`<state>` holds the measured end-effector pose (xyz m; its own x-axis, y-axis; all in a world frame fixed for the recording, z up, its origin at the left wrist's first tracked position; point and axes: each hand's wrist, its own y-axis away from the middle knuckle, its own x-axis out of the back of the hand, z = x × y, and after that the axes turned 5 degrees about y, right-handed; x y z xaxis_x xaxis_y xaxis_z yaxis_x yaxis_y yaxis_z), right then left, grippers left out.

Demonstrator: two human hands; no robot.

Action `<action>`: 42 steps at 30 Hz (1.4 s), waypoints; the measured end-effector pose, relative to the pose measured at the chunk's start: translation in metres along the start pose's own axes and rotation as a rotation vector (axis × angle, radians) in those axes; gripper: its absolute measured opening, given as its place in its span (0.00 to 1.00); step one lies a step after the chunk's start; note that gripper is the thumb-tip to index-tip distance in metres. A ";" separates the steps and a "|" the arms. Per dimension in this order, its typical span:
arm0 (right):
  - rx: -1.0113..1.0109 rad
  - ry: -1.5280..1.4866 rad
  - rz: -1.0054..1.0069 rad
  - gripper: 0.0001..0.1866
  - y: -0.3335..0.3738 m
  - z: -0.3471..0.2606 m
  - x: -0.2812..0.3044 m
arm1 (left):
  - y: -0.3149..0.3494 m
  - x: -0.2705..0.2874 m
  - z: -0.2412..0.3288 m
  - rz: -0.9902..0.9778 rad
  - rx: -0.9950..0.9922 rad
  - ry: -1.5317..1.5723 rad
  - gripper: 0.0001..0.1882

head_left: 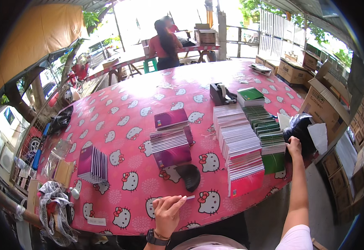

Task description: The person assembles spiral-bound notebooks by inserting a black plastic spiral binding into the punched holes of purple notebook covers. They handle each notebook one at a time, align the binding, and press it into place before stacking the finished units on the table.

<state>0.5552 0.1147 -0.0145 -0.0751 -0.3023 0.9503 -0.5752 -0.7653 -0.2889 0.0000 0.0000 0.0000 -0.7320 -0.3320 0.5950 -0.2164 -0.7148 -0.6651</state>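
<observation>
My left hand [167, 213], with a dark watch at its wrist, is closed in a pinch on a small white strip [190, 197] above the near table edge. My right hand [293, 146] reaches out to the right, fingers curled against a crinkled black bag [302, 132] with white paper around it; what they grip is hidden. Left of it run rows of green spiral notebooks [273, 163] and red spiral notebooks [245, 183]. A stack of purple notebooks [171, 156] lies mid-table, beside a curved black object [188, 177].
The pink patterned tablecloth [123, 158] covers a large table. On it are a tape dispenser [223, 94] and more purple notebooks [92, 164]. Cardboard boxes [321, 102] crowd the right side. A cloth [55, 204] hangs at the left edge. Beyond, a person [164, 46] is at another table.
</observation>
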 end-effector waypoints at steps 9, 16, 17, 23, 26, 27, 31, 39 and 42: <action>0.121 -0.003 0.074 0.08 -0.016 -0.007 -0.011 | -0.004 0.001 -0.015 0.034 -0.048 -0.032 0.15; 0.298 -0.224 0.701 0.13 -0.033 0.023 0.038 | -0.016 -0.006 -0.007 0.022 -0.042 0.088 0.09; 0.404 -0.185 0.849 0.15 -0.025 0.017 0.055 | -0.018 -0.008 -0.005 0.013 -0.048 0.070 0.10; 0.675 -1.182 -0.464 0.14 0.181 -0.174 0.131 | -0.010 0.001 -0.010 -0.064 -0.002 -0.012 0.13; 0.827 -1.145 -0.719 0.14 0.235 -0.217 0.106 | -0.009 -0.005 -0.013 -0.073 -0.035 0.011 0.13; 0.701 -1.218 -0.807 0.13 0.246 -0.222 0.094 | -0.010 -0.006 -0.014 -0.068 -0.044 0.027 0.13; 0.702 -1.136 -0.748 0.12 0.257 -0.233 0.077 | -0.011 -0.006 -0.013 -0.077 -0.034 0.059 0.12; 0.988 -1.042 -0.624 0.11 0.245 -0.239 0.083 | -0.012 -0.006 -0.016 -0.066 -0.016 0.066 0.11; 1.003 -1.038 -0.618 0.11 0.243 -0.239 0.081 | -0.012 -0.006 -0.014 -0.050 -0.007 0.078 0.11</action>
<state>0.2143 0.0400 0.0197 0.7724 0.2680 0.5759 0.4829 -0.8367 -0.2582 -0.0022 0.0192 -0.0019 -0.7681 -0.2472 0.5907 -0.2582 -0.7245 -0.6390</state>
